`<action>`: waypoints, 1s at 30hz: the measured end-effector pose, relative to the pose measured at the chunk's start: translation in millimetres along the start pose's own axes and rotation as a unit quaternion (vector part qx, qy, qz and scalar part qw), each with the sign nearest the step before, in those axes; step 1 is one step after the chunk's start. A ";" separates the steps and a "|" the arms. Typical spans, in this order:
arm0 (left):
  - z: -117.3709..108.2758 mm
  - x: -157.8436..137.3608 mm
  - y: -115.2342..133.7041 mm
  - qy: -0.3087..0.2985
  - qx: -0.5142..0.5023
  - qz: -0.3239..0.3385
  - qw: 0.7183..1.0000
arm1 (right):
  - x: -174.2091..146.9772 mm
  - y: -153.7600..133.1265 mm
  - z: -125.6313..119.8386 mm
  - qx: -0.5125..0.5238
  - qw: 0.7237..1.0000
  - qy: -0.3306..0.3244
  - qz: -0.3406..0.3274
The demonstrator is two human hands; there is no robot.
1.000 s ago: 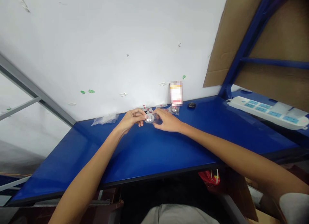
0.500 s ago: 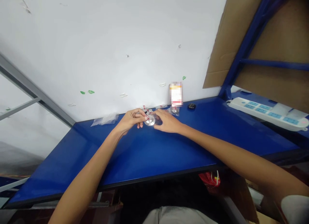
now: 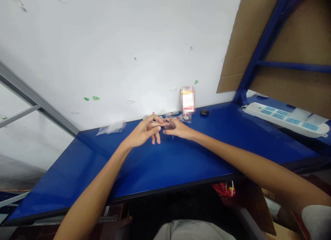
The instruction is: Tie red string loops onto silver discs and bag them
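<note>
My left hand (image 3: 145,131) is over the blue table, its fingers stretched toward my right hand and two lower fingers hanging apart. I see nothing clearly gripped in it. Curled round a small clear plastic bag (image 3: 171,127) is my right hand (image 3: 180,129). A bit of red cord (image 3: 170,120) shows at the bag, beside the left fingertips. The round silver piece is not visible now; the fingers or the bag may hide it. Just behind the hands, more small bagged pieces (image 3: 172,113) lie along the wall, one red loop (image 3: 153,113) sticking up.
A blurred card (image 3: 187,100) leans on the wall with a bagged silver piece (image 3: 187,117) below it. Nearby lie a black case (image 3: 204,112) and, left, flat clear bags (image 3: 111,127). A white power strip (image 3: 287,119) is at the right. The blue table's (image 3: 155,171) front edge faces me.
The silver disc with red cord, pinched in my left hand before, has gone out of sight at the bag. My left fingers have straightened and moved right, to my right hand.
</note>
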State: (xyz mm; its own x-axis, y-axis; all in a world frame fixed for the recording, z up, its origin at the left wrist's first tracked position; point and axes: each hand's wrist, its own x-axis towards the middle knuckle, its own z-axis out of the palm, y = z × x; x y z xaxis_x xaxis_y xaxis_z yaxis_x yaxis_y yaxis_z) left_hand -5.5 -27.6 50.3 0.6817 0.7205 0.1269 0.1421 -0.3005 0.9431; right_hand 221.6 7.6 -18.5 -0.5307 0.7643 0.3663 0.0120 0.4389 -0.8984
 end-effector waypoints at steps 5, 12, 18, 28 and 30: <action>10.2 -3.0 2.0 0.094 0.128 0.070 0.985 | -4.9 -3.6 5.6 0.174 0.984 -0.005 0.049; 8.3 0.0 -4.8 0.225 0.175 0.158 0.946 | -6.7 -9.7 6.1 0.308 0.948 -0.028 0.079; -7.8 6.3 -19.1 0.261 0.174 0.117 0.942 | -9.4 -19.0 0.6 0.400 0.911 -0.008 0.099; 14.3 5.8 -12.6 0.175 0.296 0.209 0.916 | -13.9 -21.6 5.2 0.417 0.889 -0.117 0.149; 16.5 5.1 -9.9 0.160 0.329 0.228 0.902 | -15.3 -20.8 4.9 0.413 0.882 -0.153 0.168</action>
State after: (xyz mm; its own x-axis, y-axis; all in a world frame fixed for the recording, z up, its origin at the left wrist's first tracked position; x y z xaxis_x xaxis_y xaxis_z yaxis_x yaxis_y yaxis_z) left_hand 8.4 -31.2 36.6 0.5500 0.5403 0.6369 0.3658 -0.8414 0.3978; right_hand 225.3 -15.6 -6.6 -0.8198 0.5674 0.0775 -0.3427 -0.3776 -0.8602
